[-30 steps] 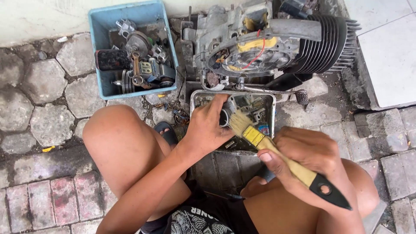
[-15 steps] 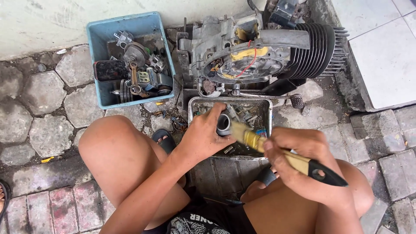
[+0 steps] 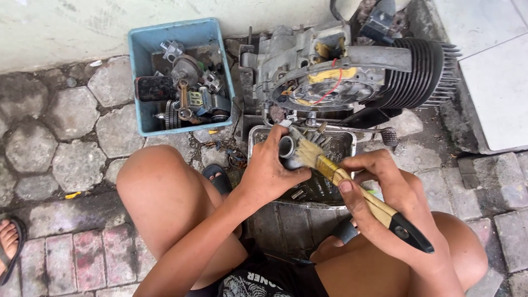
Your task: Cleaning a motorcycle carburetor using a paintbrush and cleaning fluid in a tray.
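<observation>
My left hand (image 3: 270,168) grips a small grey cylindrical metal part (image 3: 288,149) over a metal tray (image 3: 347,144) of dark liquid and small pieces. My right hand (image 3: 388,192) holds a paintbrush (image 3: 357,192) with a yellow and black handle; its bristles rest against the part. A motorcycle engine (image 3: 341,77) with a finned cylinder stands just beyond the tray.
A blue plastic bin (image 3: 144,49) full of greasy engine parts sits at the upper left on stone paving. My bare knees frame the tray. A sandalled foot (image 3: 8,242) of another person shows at the left edge. White tiles (image 3: 495,82) lie at the right.
Both hands have stayed over the tray while the brush shifted slightly against the part. The view moved a little, bringing the engine and bin lower in frame.
</observation>
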